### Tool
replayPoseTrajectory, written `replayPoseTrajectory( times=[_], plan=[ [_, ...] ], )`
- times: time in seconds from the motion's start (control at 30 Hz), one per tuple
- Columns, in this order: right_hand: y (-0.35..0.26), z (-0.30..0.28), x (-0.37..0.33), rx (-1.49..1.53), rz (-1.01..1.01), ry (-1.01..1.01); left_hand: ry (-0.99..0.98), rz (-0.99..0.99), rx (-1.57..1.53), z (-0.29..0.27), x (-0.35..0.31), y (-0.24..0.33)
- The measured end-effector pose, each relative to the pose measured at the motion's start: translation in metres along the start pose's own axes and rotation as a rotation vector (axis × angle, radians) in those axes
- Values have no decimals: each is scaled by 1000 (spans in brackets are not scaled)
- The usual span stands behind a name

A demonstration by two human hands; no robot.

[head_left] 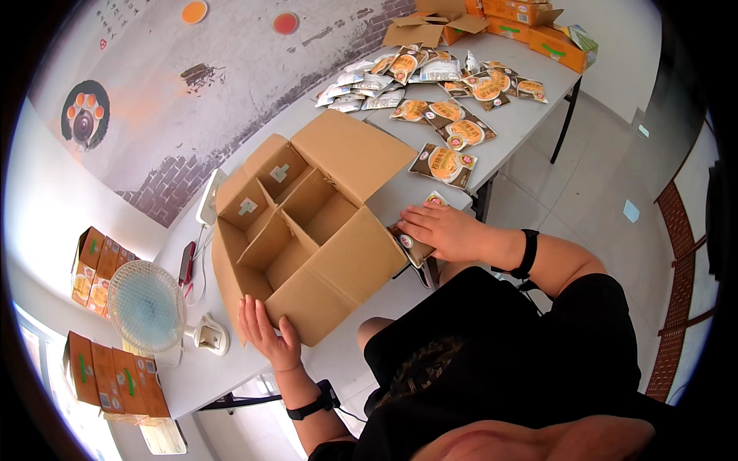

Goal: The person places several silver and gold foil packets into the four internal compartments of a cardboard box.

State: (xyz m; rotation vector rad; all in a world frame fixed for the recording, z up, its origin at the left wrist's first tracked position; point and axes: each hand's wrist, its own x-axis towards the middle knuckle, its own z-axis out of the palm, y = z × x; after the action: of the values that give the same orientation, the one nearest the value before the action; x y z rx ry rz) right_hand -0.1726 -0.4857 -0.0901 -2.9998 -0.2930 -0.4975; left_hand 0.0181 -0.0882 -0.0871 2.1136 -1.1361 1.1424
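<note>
A brown cardboard box [338,265] stands with its flaps folded out, and dividers split its inside into compartments. Against the box's near left corner rests my left hand [269,334], fingers stretched and apart, holding nothing. My right hand [450,230] lies across a brown food packet [413,247] at the table's near edge, to the right of the box. Its fingers are over the packet, and the thumb is hidden. Just beyond it lies another brown and orange packet [443,166]. The compartments that I can see into show bare cardboard.
More packets [459,127] lie along the table [530,127], with a pile [369,83] by the wall. Orange cartons [561,48] and an open box [434,29] stand at the far end. To the left are a fan [146,306], a phone [187,263] and stacked cartons [115,376].
</note>
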Motion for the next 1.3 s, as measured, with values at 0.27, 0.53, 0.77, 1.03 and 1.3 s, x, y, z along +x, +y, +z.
replayPoseTrajectory(
  times=[0.27,0.53,0.77,1.03,1.3],
  plan=[
    [20,-6,-18,166,-88,81,-3,-15,-16,1,2,0],
    [29,-20,-15,648,642,457,-8,-47,-15,1,-2,-2],
    [49,9,-1,1273,711,809,1,-68,-30,1,-1,-1],
    [56,19,-4,1247,761,721,15,-64,-34,-1,2,0],
    [45,-6,8,1434,746,989,23,-78,-36,-3,0,-1]
  ],
)
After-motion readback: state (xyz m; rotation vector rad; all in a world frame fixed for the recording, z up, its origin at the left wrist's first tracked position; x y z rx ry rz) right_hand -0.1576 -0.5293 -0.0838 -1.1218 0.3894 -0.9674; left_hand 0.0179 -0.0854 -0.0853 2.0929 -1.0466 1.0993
